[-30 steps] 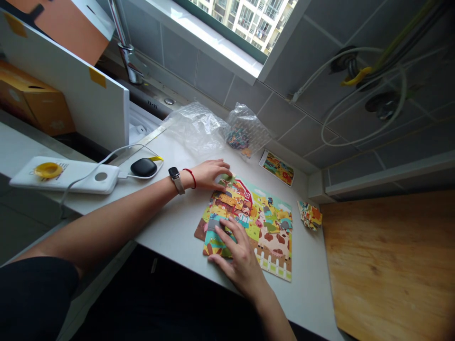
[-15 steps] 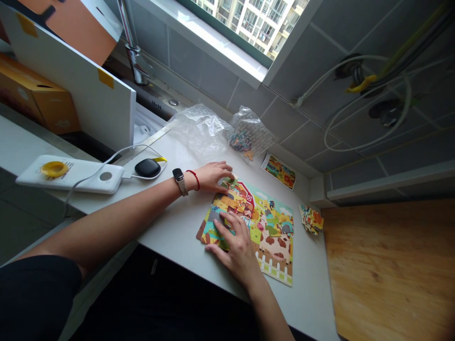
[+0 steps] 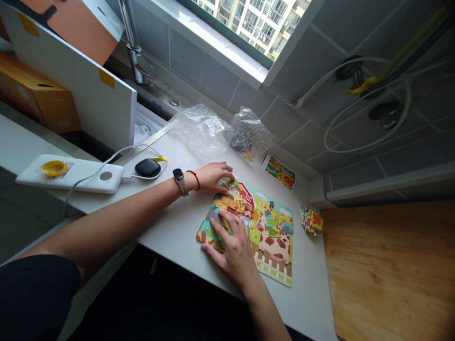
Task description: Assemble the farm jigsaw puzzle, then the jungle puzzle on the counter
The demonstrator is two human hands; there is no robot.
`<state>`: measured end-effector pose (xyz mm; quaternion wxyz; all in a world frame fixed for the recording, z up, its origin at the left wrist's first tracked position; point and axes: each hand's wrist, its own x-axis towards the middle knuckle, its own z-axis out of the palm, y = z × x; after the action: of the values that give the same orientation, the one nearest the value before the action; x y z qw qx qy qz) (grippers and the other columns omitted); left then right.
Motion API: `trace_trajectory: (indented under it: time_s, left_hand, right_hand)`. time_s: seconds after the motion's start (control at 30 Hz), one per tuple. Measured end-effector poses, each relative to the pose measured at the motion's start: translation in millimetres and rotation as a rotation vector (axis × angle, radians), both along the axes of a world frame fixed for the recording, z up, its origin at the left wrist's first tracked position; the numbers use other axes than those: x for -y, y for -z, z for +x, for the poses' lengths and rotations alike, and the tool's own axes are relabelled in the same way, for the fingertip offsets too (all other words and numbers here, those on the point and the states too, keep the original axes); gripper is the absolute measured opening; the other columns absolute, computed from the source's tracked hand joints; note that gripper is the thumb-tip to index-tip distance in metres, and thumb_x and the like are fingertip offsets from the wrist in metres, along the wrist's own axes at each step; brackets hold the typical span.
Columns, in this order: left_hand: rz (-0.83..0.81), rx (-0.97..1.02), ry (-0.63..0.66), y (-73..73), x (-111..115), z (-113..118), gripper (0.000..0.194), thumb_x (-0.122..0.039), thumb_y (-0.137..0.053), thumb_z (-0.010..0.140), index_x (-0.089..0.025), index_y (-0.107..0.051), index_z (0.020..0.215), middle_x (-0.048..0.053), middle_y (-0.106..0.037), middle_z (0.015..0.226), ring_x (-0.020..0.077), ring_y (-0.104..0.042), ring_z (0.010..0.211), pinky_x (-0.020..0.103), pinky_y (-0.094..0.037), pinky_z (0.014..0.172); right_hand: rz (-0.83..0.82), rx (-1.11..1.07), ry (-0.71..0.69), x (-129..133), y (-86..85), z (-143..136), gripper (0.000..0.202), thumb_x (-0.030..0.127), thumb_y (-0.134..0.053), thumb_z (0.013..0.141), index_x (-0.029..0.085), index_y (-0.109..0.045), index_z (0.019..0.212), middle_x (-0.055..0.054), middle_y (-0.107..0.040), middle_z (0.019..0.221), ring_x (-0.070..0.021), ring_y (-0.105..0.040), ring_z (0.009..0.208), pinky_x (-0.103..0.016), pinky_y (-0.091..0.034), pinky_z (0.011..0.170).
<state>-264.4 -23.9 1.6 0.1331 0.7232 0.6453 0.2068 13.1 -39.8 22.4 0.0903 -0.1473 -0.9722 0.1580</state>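
A farm jigsaw puzzle (image 3: 277,247) with a cow, a red barn and a white fence lies flat on the white counter. My left hand (image 3: 214,176) rests at its upper left corner, fingers apart, the fingertips touching the edge there. Over the lower left part, my right hand (image 3: 235,244) lies with spread fingers on the pieces, covering some of them. Several loose puzzle pieces (image 3: 273,223) overlap on top of the picture near the cow. To the right of the puzzle sits a small pile of pieces (image 3: 312,220).
Behind the puzzle are a picture card (image 3: 279,171), a clear bag of pieces (image 3: 249,135) and a crumpled plastic bag (image 3: 202,128). A white power strip (image 3: 85,182) and black case (image 3: 147,167) lie left. A wooden board (image 3: 387,265) is at right.
My right hand has slid slightly left and toward me. The puzzle piece under it at the lower left now covers the corner that showed brown before. My left hand stays put.
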Motion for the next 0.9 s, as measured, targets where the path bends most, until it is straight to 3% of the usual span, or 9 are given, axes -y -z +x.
trace_trajectory:
  time_s: [0.2,0.33,0.63,0.77,0.9]
  left_hand:
    - [-0.006,-0.014,0.002,0.5,0,1,0.052,-0.051,-0.078,0.088,-0.025,-0.071,0.132,0.012,-0.059,0.151,0.0367,-0.051,0.142,0.048,-0.039,0.121]
    - [0.064,-0.021,0.009,1.4,0,1,0.039,-0.051,-0.065,0.099,-0.025,-0.073,0.127,0.012,-0.064,0.144,0.0313,-0.057,0.134,0.044,-0.042,0.116]
    - [0.170,0.055,0.046,-1.0,-3,1,0.026,-0.030,-0.055,0.104,-0.018,-0.075,0.113,0.011,-0.076,0.119,0.0251,-0.067,0.111,0.037,-0.052,0.099]
    - [0.175,0.100,-0.009,0.3,-5,1,0.031,-0.022,-0.044,0.107,-0.016,-0.074,0.115,0.012,-0.078,0.109,0.0224,-0.071,0.103,0.035,-0.053,0.096]
    - [0.137,0.127,-0.107,0.8,-5,-2,0.035,-0.013,-0.047,0.101,-0.016,-0.068,0.128,0.010,-0.078,0.114,0.0200,-0.073,0.103,0.031,-0.054,0.093]
  right_hand:
    - [-0.007,-0.010,-0.013,-3,5.2,0,0.056,0.045,-0.077,0.092,0.027,-0.062,0.144,-0.012,-0.048,0.161,-0.0394,-0.040,0.150,-0.066,-0.040,0.120]
    - [0.004,-0.024,-0.041,-5,10.0,-1,0.058,0.044,-0.076,0.094,0.027,-0.060,0.147,-0.012,-0.047,0.163,-0.0392,-0.035,0.154,-0.066,-0.039,0.121]
    - [-0.003,-0.040,-0.041,-5,13.7,-3,0.056,0.046,-0.074,0.095,0.027,-0.061,0.146,-0.013,-0.046,0.163,-0.0389,-0.038,0.153,-0.066,-0.039,0.121]
    - [-0.008,-0.049,-0.027,-4,15.2,-2,0.056,0.046,-0.074,0.094,0.028,-0.060,0.146,-0.012,-0.047,0.162,-0.0378,-0.040,0.152,-0.065,-0.038,0.122]
    - [0.003,-0.043,-0.031,-3,15.7,-2,0.057,0.045,-0.072,0.095,0.026,-0.060,0.147,-0.013,-0.047,0.162,-0.0377,-0.040,0.152,-0.065,-0.038,0.122]
